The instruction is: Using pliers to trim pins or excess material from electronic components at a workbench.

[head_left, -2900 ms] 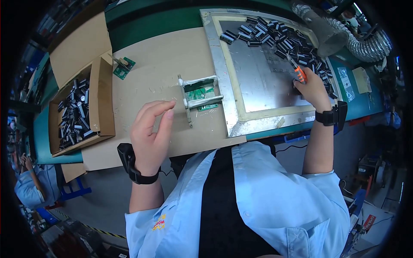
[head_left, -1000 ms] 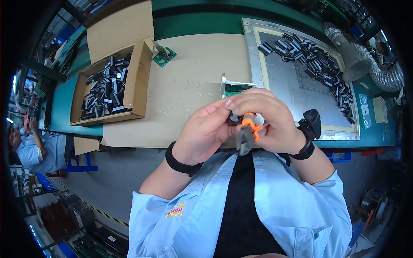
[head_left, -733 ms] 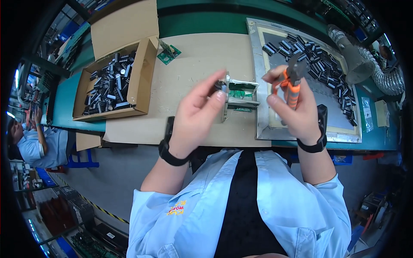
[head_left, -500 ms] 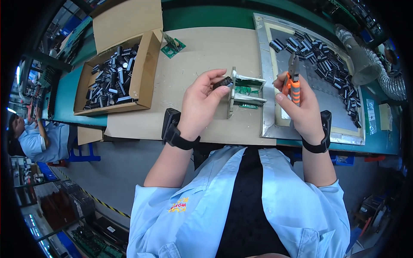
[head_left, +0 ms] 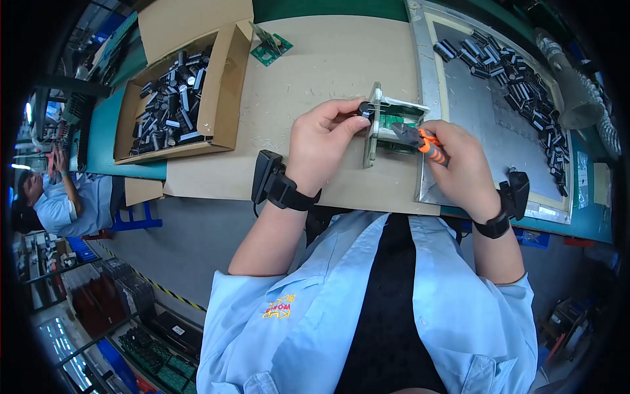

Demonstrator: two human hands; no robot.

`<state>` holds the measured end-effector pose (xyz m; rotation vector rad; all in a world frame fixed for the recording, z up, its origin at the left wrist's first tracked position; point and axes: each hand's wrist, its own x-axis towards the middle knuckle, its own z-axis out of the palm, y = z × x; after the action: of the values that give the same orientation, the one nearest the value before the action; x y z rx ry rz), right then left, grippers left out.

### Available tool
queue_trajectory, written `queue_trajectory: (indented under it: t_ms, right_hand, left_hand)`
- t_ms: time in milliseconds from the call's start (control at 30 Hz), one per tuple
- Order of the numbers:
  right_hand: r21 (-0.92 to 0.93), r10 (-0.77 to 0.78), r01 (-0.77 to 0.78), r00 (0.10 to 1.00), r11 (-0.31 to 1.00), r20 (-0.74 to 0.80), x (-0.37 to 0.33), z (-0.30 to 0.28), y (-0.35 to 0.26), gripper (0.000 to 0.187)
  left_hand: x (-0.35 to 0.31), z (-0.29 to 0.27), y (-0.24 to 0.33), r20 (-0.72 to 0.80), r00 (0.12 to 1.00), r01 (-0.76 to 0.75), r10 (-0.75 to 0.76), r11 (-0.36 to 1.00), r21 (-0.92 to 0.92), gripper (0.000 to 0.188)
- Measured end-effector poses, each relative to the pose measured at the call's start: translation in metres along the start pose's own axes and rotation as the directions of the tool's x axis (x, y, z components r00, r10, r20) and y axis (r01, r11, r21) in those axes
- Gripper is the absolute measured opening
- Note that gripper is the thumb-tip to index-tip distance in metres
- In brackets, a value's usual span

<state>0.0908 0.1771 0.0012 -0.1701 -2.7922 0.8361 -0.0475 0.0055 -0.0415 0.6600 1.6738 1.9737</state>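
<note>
My left hand [head_left: 320,141] pinches a small black cylindrical capacitor [head_left: 365,108] between thumb and fingers. The capacitor is against the left face of an upright assembly [head_left: 373,134], a pale plate with two metal-like arms and a green circuit board [head_left: 392,122] between them. On the assembly's right side, my right hand [head_left: 464,164] is closed around pliers [head_left: 431,147] with orange and grey handles. Their dark jaws point left, over the arms near the green board. Whether the jaws touch anything, I cannot tell. Each wrist wears a black strap with a device.
A cardboard box [head_left: 223,98] of black capacitors stands at the left. Beyond it lies a small green circuit board [head_left: 270,51]. At the right, a metal-framed tray [head_left: 425,72] holds many more capacitors, beside a flexible duct [head_left: 567,85]. Another person [head_left: 72,203] works at far left.
My right hand has lowered the pliers from upright over the tray, swinging the jaws left to the assembly. My left hand has brought the capacitor against the plate. The view has shifted slightly.
</note>
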Motion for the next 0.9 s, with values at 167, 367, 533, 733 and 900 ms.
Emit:
queue_trajectory:
  t_ms: [167,367,533,733,900]
  right_hand:
    - [0.081,-0.086,0.082,0.995,0.993,0.045,0.008,-0.007,0.006,0.029]
    - [-0.015,-0.27,0.271,0.961,0.962,0.057,0.014,-0.013,0.01,0.024]
    - [-0.002,-0.3,0.302,0.949,0.953,0.099,0.023,-0.016,0.012,0.021]
    - [0.006,-0.282,0.283,0.954,0.959,0.105,0.03,-0.011,0.016,0.021]
    - [0.051,-0.273,0.272,0.962,0.961,0.025,0.03,-0.014,0.014,0.028]
  left_hand:
    - [-0.001,-0.002,-0.003,0.007,0.999,-0.052,0.052,0.998,0.042,0.024]
    - [-0.003,-0.01,-0.002,0.043,0.998,-0.042,0.037,0.993,0.108,0.024]
    - [-0.008,-0.016,0.002,0.076,0.992,-0.11,0.096,0.973,0.202,0.023]
    - [-0.019,-0.016,0.0,0.119,0.946,-0.323,0.301,0.849,0.417,0.024]
    - [-0.024,-0.01,-0.005,0.054,0.942,-0.322,0.331,0.846,0.426,0.025]
